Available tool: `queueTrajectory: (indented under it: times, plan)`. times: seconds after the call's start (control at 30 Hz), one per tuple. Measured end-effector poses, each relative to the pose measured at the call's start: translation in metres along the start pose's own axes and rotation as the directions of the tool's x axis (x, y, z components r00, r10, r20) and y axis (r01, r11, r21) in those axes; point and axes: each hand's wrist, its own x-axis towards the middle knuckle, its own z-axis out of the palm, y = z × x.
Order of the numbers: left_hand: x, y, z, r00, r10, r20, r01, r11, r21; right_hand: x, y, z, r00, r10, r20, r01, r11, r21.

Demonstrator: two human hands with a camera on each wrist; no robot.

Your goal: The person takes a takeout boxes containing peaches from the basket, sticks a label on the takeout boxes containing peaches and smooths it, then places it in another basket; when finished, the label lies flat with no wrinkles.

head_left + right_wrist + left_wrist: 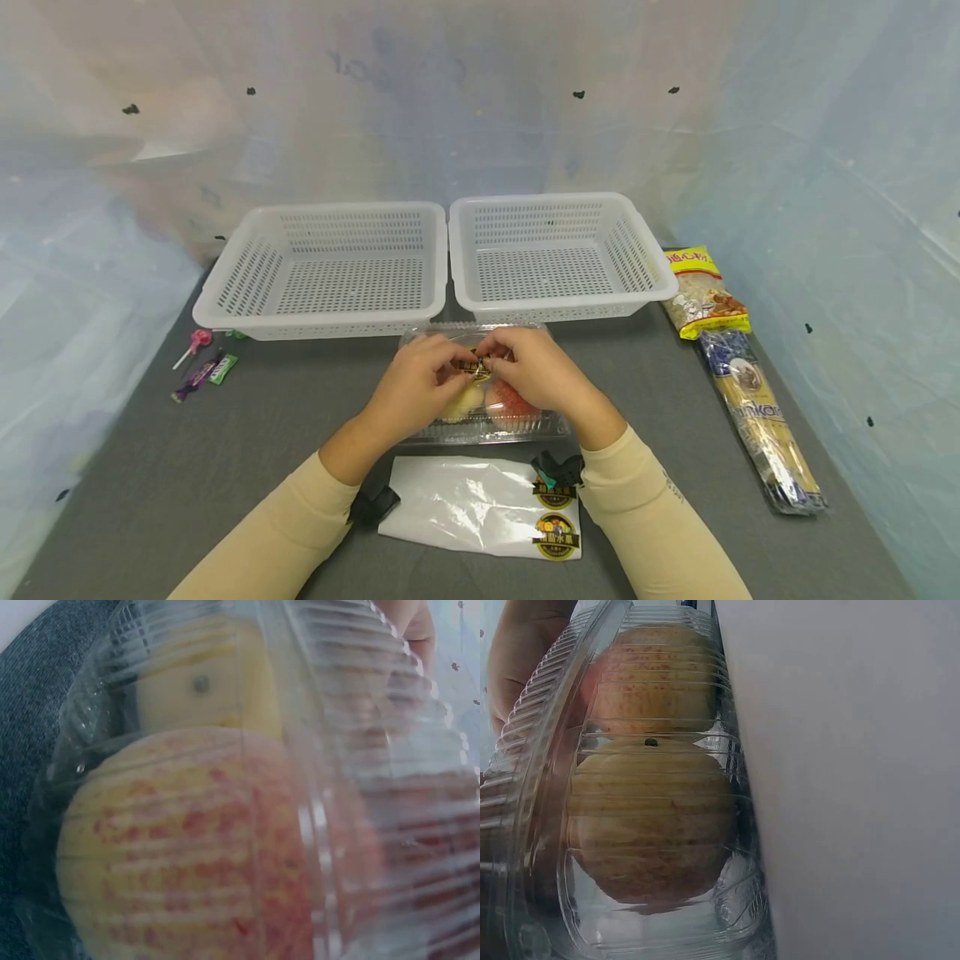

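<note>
Both hands are working on the clear fruit box (487,417), which is lying on the bench (225,450) just near the two white baskets. It seems best to hold the lid steady while peeling slowly. The left hand (416,383) and the right hand (536,371) are pinching the small sticker (477,367) on the lid, fingers curled.
</note>
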Motion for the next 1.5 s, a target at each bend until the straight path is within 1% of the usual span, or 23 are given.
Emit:
queueTrajectory:
  times: [0.2, 0.47, 0.67, 0.8, 0.87, 0.93, 1.03, 1.1, 1.2, 1.27, 1.4, 1.47, 1.5]
  plan:
    - [0.000, 0.001, -0.001, 1.000, 0.005, -0.013, -0.005, 1.000, 0.026, 0.000, -0.002, 0.000, 1.000, 0.013, 0.020, -0.013, 1.000, 0.002]
    - [-0.001, 0.000, 0.000, 1.000, 0.012, -0.014, -0.011, 0.997, 0.072, -0.001, -0.003, 0.003, 1.000, 0.023, 0.022, -0.022, 0.999, -0.040]
    - [-0.001, -0.003, 0.001, 0.999, 0.036, -0.028, -0.034, 0.995, 0.096, 0.000, -0.003, 0.004, 1.000, 0.015, 0.014, -0.014, 0.998, -0.067]
    - [-0.001, -0.002, 0.000, 0.999, 0.044, -0.025, -0.041, 0.993, 0.112, -0.002, -0.003, 0.003, 1.000, 0.008, -0.009, -0.009, 0.996, -0.083]
    - [-0.001, 0.000, -0.001, 0.998, 0.054, -0.019, -0.051, 0.989, 0.142, -0.002, -0.003, 0.001, 1.000, 0.005, -0.017, -0.007, 0.995, -0.099]
    - [-0.002, 0.002, -0.002, 0.997, 0.080, -0.007, -0.077, 0.979, 0.186, -0.003, -0.003, -0.001, 1.000, 0.000, -0.017, -0.002, 0.993, -0.120]
    - [-0.003, 0.006, -0.003, 0.991, 0.129, 0.032, -0.133, 0.956, 0.260, -0.004, -0.004, -0.003, 1.000, -0.015, 0.002, 0.016, 0.987, -0.160]
    - [-0.004, 0.008, -0.003, 0.985, 0.158, 0.075, -0.173, 0.940, 0.295, -0.004, -0.006, -0.004, 0.999, -0.027, 0.019, 0.030, 0.979, -0.201]
    - [-0.007, 0.012, -0.004, 0.974, 0.176, 0.142, -0.214, 0.918, 0.333, -0.007, -0.009, -0.002, 0.997, -0.064, 0.041, 0.073, 0.955, -0.286]
    - [-0.009, 0.014, -0.005, 0.969, 0.171, 0.179, -0.226, 0.906, 0.359, -0.009, -0.011, 0.001, 0.992, -0.115, 0.054, 0.126, 0.930, -0.344]
    - [-0.013, 0.018, -0.010, 0.961, 0.117, 0.252, -0.210, 0.899, 0.384, -0.014, -0.015, 0.004, 0.979, -0.184, 0.085, 0.203, 0.881, -0.427]
    - [-0.015, 0.020, -0.013, 0.951, 0.079, 0.299, -0.196, 0.902, 0.385, -0.019, -0.017, 0.004, 0.980, -0.171, 0.104, 0.199, 0.873, -0.445]
    - [-0.016, 0.020, -0.014, 0.944, 0.062, 0.324, -0.189, 0.905, 0.380, -0.022, -0.017, 0.003, 0.981, -0.154, 0.115, 0.189, 0.874, -0.447]
